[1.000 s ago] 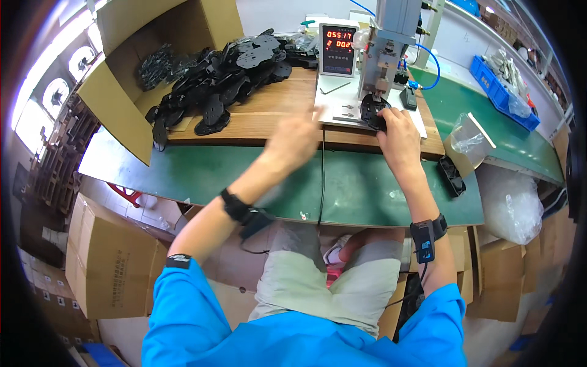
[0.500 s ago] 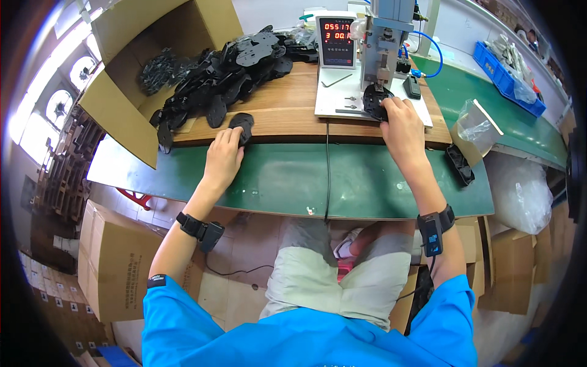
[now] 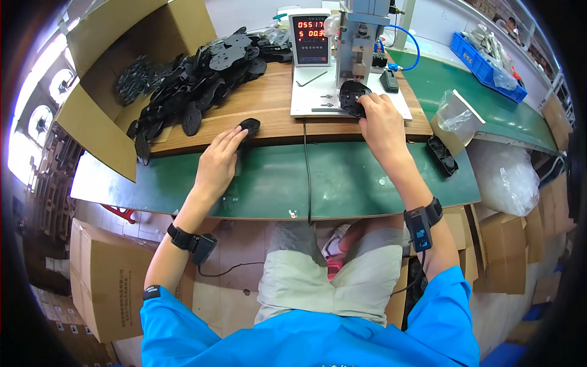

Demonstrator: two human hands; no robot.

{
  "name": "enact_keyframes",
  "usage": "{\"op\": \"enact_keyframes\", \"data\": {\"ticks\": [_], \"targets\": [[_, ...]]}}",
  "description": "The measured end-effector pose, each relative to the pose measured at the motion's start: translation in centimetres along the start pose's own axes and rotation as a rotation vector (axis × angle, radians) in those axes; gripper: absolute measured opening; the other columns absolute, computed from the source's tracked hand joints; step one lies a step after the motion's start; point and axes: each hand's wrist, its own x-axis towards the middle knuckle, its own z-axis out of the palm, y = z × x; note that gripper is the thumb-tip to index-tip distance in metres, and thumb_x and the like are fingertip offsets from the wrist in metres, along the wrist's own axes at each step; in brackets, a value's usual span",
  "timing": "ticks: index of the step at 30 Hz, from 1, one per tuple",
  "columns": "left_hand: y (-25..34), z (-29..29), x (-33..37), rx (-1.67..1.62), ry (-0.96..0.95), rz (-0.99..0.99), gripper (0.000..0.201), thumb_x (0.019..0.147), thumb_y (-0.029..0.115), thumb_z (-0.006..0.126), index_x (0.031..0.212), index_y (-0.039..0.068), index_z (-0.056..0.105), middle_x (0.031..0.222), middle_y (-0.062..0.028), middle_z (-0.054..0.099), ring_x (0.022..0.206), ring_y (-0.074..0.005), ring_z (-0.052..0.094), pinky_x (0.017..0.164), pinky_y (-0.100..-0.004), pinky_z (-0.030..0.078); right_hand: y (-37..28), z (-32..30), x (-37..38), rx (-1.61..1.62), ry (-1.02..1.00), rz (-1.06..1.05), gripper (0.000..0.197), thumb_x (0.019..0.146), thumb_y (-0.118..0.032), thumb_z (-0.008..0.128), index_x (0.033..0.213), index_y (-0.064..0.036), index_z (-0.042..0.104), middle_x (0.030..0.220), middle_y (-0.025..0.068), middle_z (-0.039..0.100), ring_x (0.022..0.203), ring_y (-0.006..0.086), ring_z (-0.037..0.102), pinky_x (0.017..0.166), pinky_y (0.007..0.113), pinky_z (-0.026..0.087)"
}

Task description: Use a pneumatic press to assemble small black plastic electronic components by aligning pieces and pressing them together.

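My left hand (image 3: 217, 160) is at the front edge of the wooden board, its fingertips closed on a flat black plastic part (image 3: 250, 126). The thumb is mostly hidden. My right hand (image 3: 383, 122) grips the right side of a rounded black plastic part (image 3: 352, 100), holding it beneath the head of a bench press machine (image 3: 362, 46). That part sits over the machine's white base plate (image 3: 304, 101). Left of the press column stands a control box (image 3: 311, 46) with red digits. A heap of similar black parts (image 3: 205, 76) lies on the board's left side.
An open cardboard box (image 3: 98, 131) stands left of the heap. On the base plate are a hex key (image 3: 312, 79) and a small black box (image 3: 389, 81). A black tray (image 3: 441, 156) lies at the right, near a blue crate (image 3: 483, 64). One cable (image 3: 307, 171) crosses the green tabletop.
My left hand has shifted right along the board with its black part, which now looks more tilted. My right hand stays at the press. The digits changed, and the whole view slid slightly.
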Motion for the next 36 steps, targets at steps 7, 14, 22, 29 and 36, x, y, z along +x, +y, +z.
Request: {"op": "enact_keyframes", "data": {"ticks": [7, 14, 22, 29, 36], "targets": [[2.4, 0.2, 1.5, -0.172, 0.046, -0.074, 0.062, 0.086, -0.013, 0.060, 0.144, 0.007, 0.058, 0.143, -0.0180, 0.063, 0.134, -0.0369, 0.059, 0.111, -0.0456, 0.051, 0.2, 0.1, 0.2, 0.007, 0.005, -0.032, 0.021, 0.079, 0.004, 0.072, 0.098, -0.0012, 0.068, 0.101, 0.0122, 0.068, 0.103, 0.0326, 0.066, 0.086, 0.045, 0.060], [6.5, 1.1, 5.6, -0.121, 0.080, 0.094, 0.053, 0.090, -0.005, 0.060, 0.142, 0.005, 0.059, 0.141, -0.0190, 0.065, 0.134, -0.0363, 0.060, 0.110, -0.0463, 0.053, 0.5, -0.6, 0.6, 0.032, 0.006, -0.048, 0.022, 0.078, 0.002, 0.073, 0.099, -0.0015, 0.068, 0.100, 0.0130, 0.068, 0.103, 0.0341, 0.066, 0.088, 0.046, 0.058], [14.0, 5.1, 12.1, 0.011, 0.167, 0.326, 0.051, 0.085, -0.001, 0.063, 0.136, 0.005, 0.064, 0.137, -0.0175, 0.067, 0.128, -0.0337, 0.064, 0.104, -0.0435, 0.055, 0.0, -8.3, -7.6, 0.283, 0.254, 0.119, 0.032, 0.075, 0.003, 0.074, 0.106, -0.0023, 0.065, 0.105, 0.0145, 0.069, 0.100, 0.0367, 0.065, 0.082, 0.044, 0.053], [15.8, 9.3, 16.1, 0.136, 0.047, 0.266, 0.053, 0.084, 0.000, 0.067, 0.137, 0.004, 0.058, 0.137, -0.0215, 0.066, 0.132, -0.0345, 0.060, 0.106, -0.0497, 0.051, -1.7, -14.0, -26.9, 0.242, 0.096, 0.299, 0.038, 0.068, 0.007, 0.068, 0.104, -0.0014, 0.065, 0.103, 0.0166, 0.067, 0.097, 0.0364, 0.065, 0.084, 0.043, 0.053], [15.2, 8.9, 16.1, 0.090, 0.068, 0.239, 0.048, 0.088, -0.001, 0.062, 0.135, 0.005, 0.058, 0.137, -0.0241, 0.065, 0.127, -0.0378, 0.063, 0.105, -0.0458, 0.053, 3.0, -12.3, -43.0, 0.185, 0.022, 1.009, 0.031, 0.078, 0.009, 0.062, 0.107, 0.0000, 0.063, 0.108, 0.0154, 0.063, 0.102, 0.0366, 0.061, 0.083, 0.043, 0.052]]}}
